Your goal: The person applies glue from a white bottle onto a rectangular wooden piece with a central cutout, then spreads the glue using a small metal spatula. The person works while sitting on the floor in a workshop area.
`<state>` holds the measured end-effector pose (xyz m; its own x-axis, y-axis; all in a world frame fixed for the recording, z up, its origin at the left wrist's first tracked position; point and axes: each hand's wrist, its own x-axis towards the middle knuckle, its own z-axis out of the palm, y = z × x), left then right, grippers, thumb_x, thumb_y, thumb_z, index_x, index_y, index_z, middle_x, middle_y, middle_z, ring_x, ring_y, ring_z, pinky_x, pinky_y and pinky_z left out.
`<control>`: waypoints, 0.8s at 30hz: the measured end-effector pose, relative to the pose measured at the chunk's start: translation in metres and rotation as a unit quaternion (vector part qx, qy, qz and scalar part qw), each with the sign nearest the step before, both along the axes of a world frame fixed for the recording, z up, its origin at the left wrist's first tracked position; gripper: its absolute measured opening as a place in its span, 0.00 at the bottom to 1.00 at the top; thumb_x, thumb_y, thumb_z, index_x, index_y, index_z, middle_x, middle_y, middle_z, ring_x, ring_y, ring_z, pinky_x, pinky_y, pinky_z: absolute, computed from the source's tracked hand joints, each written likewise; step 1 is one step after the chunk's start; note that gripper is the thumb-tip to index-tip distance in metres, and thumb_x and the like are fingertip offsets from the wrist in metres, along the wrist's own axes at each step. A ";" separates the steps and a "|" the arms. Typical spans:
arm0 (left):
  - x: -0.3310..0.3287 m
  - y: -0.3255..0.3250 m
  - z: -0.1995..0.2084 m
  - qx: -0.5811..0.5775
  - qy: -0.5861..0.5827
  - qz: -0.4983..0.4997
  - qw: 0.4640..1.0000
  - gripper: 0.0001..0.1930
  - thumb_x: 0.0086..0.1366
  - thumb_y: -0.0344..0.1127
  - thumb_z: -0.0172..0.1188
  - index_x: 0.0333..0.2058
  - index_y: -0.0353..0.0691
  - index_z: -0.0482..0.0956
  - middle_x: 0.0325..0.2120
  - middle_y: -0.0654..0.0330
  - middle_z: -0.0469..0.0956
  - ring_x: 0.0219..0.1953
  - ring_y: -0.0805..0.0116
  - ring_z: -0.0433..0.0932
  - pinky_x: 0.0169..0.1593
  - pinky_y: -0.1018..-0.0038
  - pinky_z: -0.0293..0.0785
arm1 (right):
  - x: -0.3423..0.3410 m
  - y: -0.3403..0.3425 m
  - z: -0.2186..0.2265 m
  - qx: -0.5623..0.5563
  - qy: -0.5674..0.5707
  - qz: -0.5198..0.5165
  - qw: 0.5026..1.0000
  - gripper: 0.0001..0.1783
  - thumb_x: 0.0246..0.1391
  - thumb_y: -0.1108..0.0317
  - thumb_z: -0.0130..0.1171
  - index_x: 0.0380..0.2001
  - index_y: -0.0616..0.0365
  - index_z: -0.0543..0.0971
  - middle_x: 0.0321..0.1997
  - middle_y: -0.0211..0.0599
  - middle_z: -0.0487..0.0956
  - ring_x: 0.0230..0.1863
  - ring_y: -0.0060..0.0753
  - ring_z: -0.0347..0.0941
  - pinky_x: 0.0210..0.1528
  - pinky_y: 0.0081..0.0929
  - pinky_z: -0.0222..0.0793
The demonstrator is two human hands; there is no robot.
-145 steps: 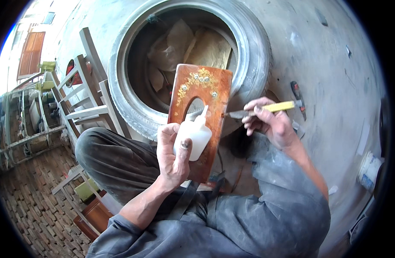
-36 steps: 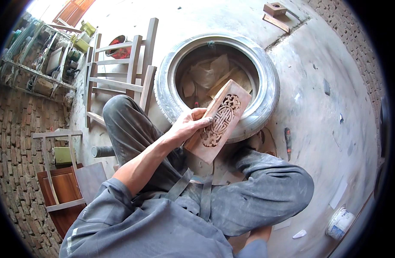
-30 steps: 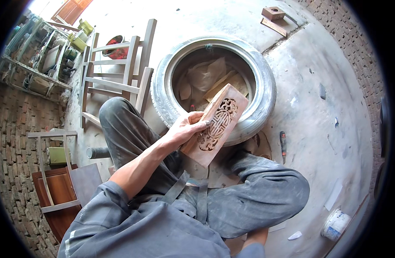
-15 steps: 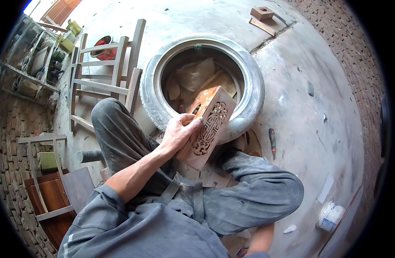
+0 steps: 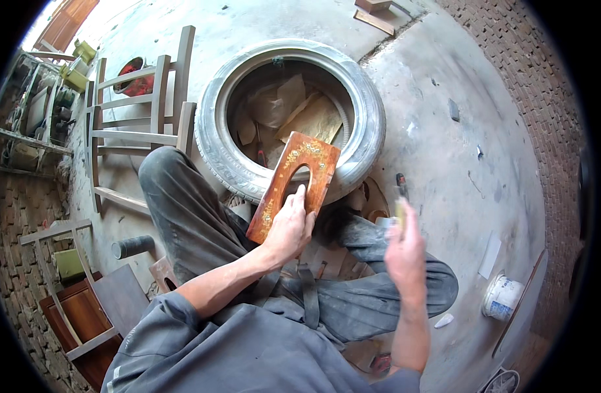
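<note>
My left hand (image 5: 289, 229) grips a wooden tissue box (image 5: 319, 160), its fingers at the oval slot. The box tilts over the near rim of a grey tire (image 5: 205, 108), its reddish-brown slotted face with a gold floral pattern turned up. To the right of the box, my right hand (image 5: 405, 255) is raised above my bent knee, closed around a small yellowish tool (image 5: 400, 216) with a pale end. Motion blur hides its exact kind. Beyond that hand, a dark-and-red handled tool (image 5: 401, 182) lies on the floor, partly covered.
Inside the tire lie a plastic bag (image 5: 277, 101) and brown sheet material. A bare wooden chair frame (image 5: 140, 134) stands left of it. Wood pieces (image 5: 374, 21) lie at the back. A white tub (image 5: 503, 298) sits at right, a dark cylinder (image 5: 132, 246) by my left knee.
The tissue box has turned from its carved side to its slotted face. My right hand has risen from beside my lap, now holding the small yellowish tool. The view has shifted slightly.
</note>
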<state>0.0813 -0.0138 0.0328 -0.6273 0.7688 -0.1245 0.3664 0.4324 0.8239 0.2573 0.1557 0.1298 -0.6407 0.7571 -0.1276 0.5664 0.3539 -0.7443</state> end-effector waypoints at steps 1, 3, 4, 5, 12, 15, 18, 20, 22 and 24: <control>-0.004 0.001 0.005 -0.008 -0.007 -0.008 1.000 0.32 0.71 0.32 0.60 0.68 0.22 0.61 0.56 0.32 0.72 0.60 0.36 0.74 0.64 0.56 0.71 | -0.017 -0.010 -0.006 -0.034 -0.017 0.019 0.999 0.24 0.74 0.68 0.48 0.70 0.57 0.69 0.40 0.43 0.80 0.39 0.31 0.78 0.45 0.33 0.75; -0.007 -0.002 0.006 -0.019 -0.013 -0.025 0.999 0.32 0.71 0.32 0.61 0.68 0.23 0.62 0.54 0.35 0.73 0.57 0.37 0.76 0.61 0.56 0.73 | -0.038 -0.024 -0.019 -0.164 -0.040 0.019 0.985 0.22 0.73 0.66 0.50 0.67 0.59 0.72 0.44 0.52 0.84 0.44 0.43 0.84 0.47 0.40 0.77; -0.010 -0.005 0.003 -0.019 -0.006 -0.035 0.999 0.32 0.71 0.33 0.61 0.68 0.24 0.63 0.53 0.36 0.74 0.56 0.38 0.76 0.60 0.56 0.73 | -0.047 -0.027 -0.036 -0.186 -0.057 0.019 0.981 0.21 0.73 0.66 0.51 0.65 0.59 0.73 0.47 0.56 0.85 0.47 0.50 0.85 0.49 0.43 0.78; -0.013 -0.007 0.001 -0.020 -0.002 -0.044 0.999 0.32 0.71 0.33 0.62 0.68 0.24 0.63 0.53 0.37 0.74 0.55 0.38 0.77 0.59 0.56 0.74 | -0.049 -0.033 -0.059 -0.106 -0.018 0.024 0.994 0.21 0.72 0.65 0.53 0.63 0.61 0.76 0.51 0.60 0.84 0.50 0.58 0.84 0.51 0.45 0.78; -0.022 -0.017 0.008 -0.041 0.004 -0.096 0.995 0.31 0.70 0.34 0.64 0.67 0.24 0.66 0.46 0.39 0.79 0.48 0.40 0.80 0.54 0.57 0.77 | -0.082 -0.028 -0.082 0.118 0.113 -0.005 0.986 0.19 0.67 0.72 0.57 0.59 0.62 0.81 0.60 0.52 0.83 0.58 0.51 0.82 0.60 0.39 0.78; -0.024 -0.017 0.001 -0.025 0.027 -0.093 0.995 0.28 0.71 0.34 0.62 0.65 0.25 0.70 0.42 0.40 0.79 0.45 0.40 0.81 0.51 0.57 0.78 | -0.090 -0.028 -0.093 0.192 0.106 0.145 0.965 0.26 0.64 0.67 0.62 0.65 0.55 0.78 0.70 0.47 0.76 0.57 0.52 0.83 0.52 0.40 0.84; -0.029 -0.016 -0.003 -0.027 0.037 -0.093 0.995 0.27 0.73 0.37 0.61 0.64 0.26 0.70 0.41 0.41 0.78 0.42 0.40 0.82 0.45 0.54 0.80 | -0.091 -0.028 -0.107 0.166 0.036 0.175 0.970 0.29 0.65 0.63 0.61 0.68 0.55 0.75 0.72 0.45 0.74 0.45 0.54 0.87 0.44 0.41 0.87; -0.031 -0.013 -0.002 -0.022 0.065 -0.088 0.994 0.23 0.74 0.35 0.58 0.62 0.26 0.73 0.39 0.41 0.78 0.39 0.40 0.82 0.43 0.55 0.80 | -0.099 -0.008 -0.114 0.200 0.043 0.137 0.969 0.31 0.67 0.60 0.59 0.71 0.54 0.72 0.73 0.45 0.72 0.43 0.56 0.87 0.42 0.42 0.87; -0.036 -0.010 0.000 -0.025 0.085 -0.091 0.992 0.22 0.75 0.34 0.57 0.61 0.26 0.73 0.38 0.41 0.78 0.39 0.40 0.82 0.43 0.55 0.80 | -0.105 0.003 -0.110 0.175 0.020 0.104 0.979 0.30 0.66 0.64 0.59 0.70 0.57 0.72 0.73 0.49 0.72 0.56 0.59 0.82 0.51 0.44 0.85; -0.041 -0.011 -0.003 -0.022 0.083 -0.089 0.992 0.22 0.75 0.34 0.56 0.61 0.26 0.74 0.38 0.40 0.79 0.39 0.40 0.82 0.43 0.55 0.80 | -0.103 -0.012 -0.107 0.164 0.021 0.122 0.979 0.30 0.66 0.65 0.60 0.70 0.57 0.72 0.73 0.49 0.72 0.56 0.59 0.82 0.50 0.44 0.85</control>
